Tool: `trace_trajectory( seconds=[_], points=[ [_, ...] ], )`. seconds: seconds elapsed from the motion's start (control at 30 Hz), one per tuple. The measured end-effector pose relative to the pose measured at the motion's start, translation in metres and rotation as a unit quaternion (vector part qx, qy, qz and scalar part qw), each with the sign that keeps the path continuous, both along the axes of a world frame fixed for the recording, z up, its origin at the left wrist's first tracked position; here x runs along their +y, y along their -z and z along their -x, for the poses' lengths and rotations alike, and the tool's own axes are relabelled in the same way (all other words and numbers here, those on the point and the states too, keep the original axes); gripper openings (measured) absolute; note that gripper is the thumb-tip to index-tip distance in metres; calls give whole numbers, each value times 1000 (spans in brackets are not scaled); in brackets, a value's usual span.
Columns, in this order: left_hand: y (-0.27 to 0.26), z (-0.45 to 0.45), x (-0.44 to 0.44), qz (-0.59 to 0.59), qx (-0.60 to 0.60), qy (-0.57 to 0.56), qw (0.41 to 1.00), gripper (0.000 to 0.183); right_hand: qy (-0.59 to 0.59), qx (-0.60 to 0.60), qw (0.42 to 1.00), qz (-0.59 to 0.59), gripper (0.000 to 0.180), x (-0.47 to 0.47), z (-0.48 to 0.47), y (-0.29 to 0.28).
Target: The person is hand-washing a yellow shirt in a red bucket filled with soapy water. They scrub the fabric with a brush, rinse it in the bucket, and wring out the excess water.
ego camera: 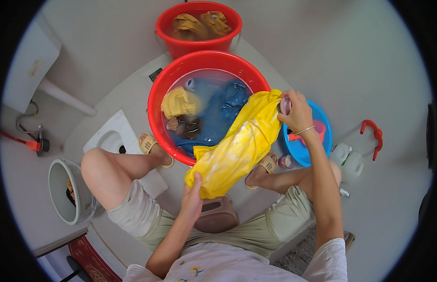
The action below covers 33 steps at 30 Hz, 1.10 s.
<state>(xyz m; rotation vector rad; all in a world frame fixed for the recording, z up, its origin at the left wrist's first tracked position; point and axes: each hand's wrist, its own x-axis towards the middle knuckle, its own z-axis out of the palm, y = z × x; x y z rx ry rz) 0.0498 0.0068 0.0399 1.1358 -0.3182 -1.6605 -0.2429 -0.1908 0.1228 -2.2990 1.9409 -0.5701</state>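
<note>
A wet yellow garment (236, 148) with whitish, suds-like patches is stretched over the near right rim of a large red basin (208, 56). My left hand (192, 201) grips its lower left end. At its upper right end, my right hand (296, 110) holds a small pinkish round object (285, 105), perhaps a brush or a soap container, against the cloth. Cloudy water in the basin covers part of a blue garment (234, 98), a pale yellow cloth (178, 102) and a dark brown cloth (190, 128).
Behind stands a red bucket (201, 44) with mustard cloth in water. A blue basin (327, 141) and plastic jugs (353, 165) are at right. A squat toilet (125, 123) and a grey bucket (85, 208) lie left. A pinkish plastic stool (218, 220) is between the legs.
</note>
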Motion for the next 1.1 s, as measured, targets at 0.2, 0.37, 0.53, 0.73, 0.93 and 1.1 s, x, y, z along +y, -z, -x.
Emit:
trace_trajectory(
  seconds=[0.2, 0.37, 0.53, 0.73, 0.93, 1.1],
  points=[
    [-56, -37, -24, 56, 75, -125, 988, 55, -11, -65, 988, 141, 41, -2, -9, -34],
    [-106, -91, -75, 195, -25, -133, 971, 52, -58, -70, 979, 184, 35, -27, -34, -54],
    [-121, -118, -119, 224, -70, -107, 966, 49, -73, -32, 995, 66, 33, -41, -44, -38],
    [-163, -110, -142, 282, -36, -7, 959, 52, -101, 23, 992, -76, 38, -31, -33, -45],
    [-240, -95, -147, 365, -84, 37, 926, 50, 16, 14, 995, 102, 46, -28, -12, -89],
    [-330, -94, -147, 448, -144, 17, 882, 48, 8, -17, 978, 207, 41, -7, 11, -171]
  ],
)
